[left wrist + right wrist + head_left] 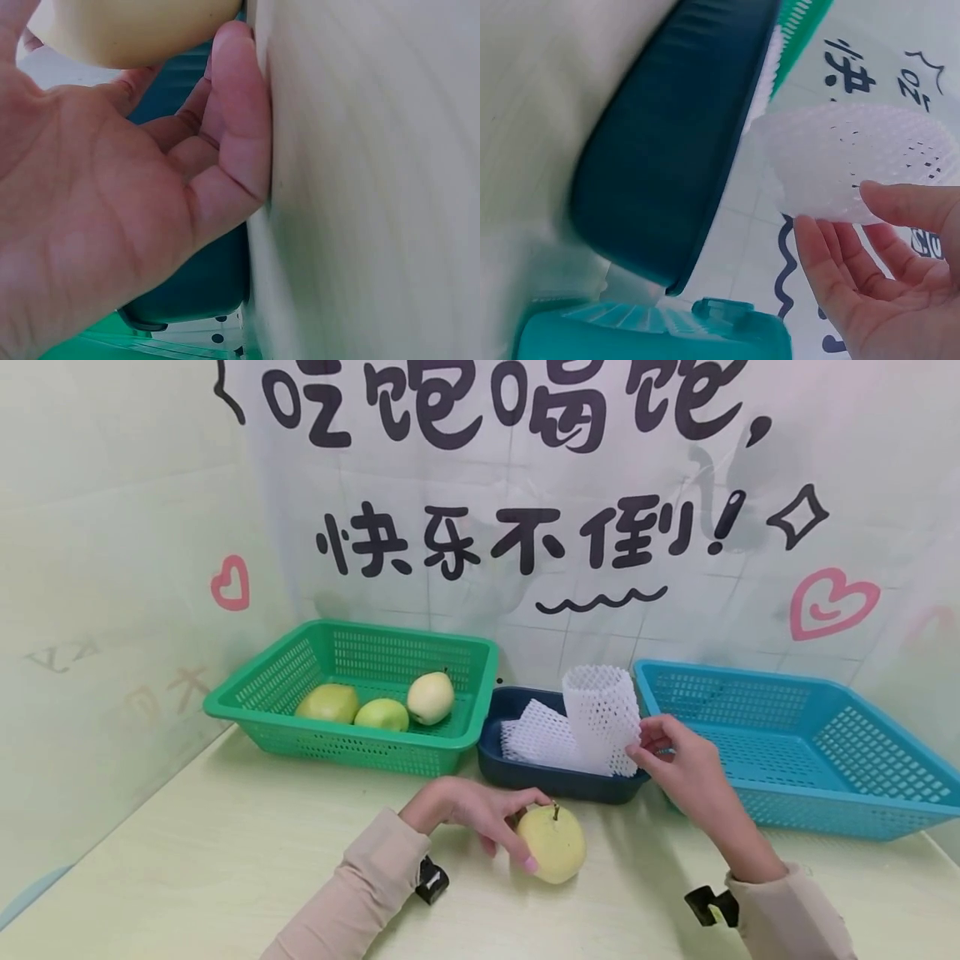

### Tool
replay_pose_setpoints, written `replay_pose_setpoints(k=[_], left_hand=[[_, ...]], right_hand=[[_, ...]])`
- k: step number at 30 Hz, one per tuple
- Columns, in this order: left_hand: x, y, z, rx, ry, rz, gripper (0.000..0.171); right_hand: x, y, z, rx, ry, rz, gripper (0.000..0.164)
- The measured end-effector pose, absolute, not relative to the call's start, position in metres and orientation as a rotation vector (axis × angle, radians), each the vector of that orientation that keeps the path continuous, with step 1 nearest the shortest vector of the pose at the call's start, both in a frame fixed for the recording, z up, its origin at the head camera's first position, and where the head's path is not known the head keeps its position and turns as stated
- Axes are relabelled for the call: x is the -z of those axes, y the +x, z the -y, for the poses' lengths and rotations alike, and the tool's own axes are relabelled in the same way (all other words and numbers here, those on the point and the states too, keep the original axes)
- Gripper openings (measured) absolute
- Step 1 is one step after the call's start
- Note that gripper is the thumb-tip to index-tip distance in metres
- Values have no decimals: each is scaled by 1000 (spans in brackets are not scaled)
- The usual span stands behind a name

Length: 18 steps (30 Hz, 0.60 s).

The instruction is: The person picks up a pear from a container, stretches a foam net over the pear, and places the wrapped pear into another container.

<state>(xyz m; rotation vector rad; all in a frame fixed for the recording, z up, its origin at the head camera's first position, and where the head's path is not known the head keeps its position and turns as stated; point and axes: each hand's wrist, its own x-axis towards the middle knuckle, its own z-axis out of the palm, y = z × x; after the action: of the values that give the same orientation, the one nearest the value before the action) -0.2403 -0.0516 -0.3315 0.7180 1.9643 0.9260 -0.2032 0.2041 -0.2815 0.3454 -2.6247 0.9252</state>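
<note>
Beige sleeves [360, 885] lie nearest. Just right of the left hand [483, 818], a pear [555, 843] sits on the counter [487, 927], pinched between thumb and finger. Ahead, the right hand [682, 768] pinches a foam net [600, 710] beside the dark tray's rim [562, 781]. Held on one flank, the round pear might roll rightward; squeezing too hard could crumple the net's mouth.

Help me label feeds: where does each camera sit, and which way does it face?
Head: on the head, facing forward and down at the tabletop; left hand, right hand and sleeves show.
Left wrist: on the wrist, facing yellow fruit and tabletop; palm, fingers show.
Right wrist: on the wrist, facing the foam net; right fingers show.
Head and right wrist share that net.
</note>
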Motion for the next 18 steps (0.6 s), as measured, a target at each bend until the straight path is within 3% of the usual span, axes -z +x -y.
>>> replay_pose_setpoints(k=[8,18], left_hand=[[333,-240,52,-923,722,-1972,68],[332,-239,52,-920,715,-1982,72]], right_hand=[[273,-198,-205,-1227,355,2714,38],[260,-184,-193,-1627,473,2671,41]])
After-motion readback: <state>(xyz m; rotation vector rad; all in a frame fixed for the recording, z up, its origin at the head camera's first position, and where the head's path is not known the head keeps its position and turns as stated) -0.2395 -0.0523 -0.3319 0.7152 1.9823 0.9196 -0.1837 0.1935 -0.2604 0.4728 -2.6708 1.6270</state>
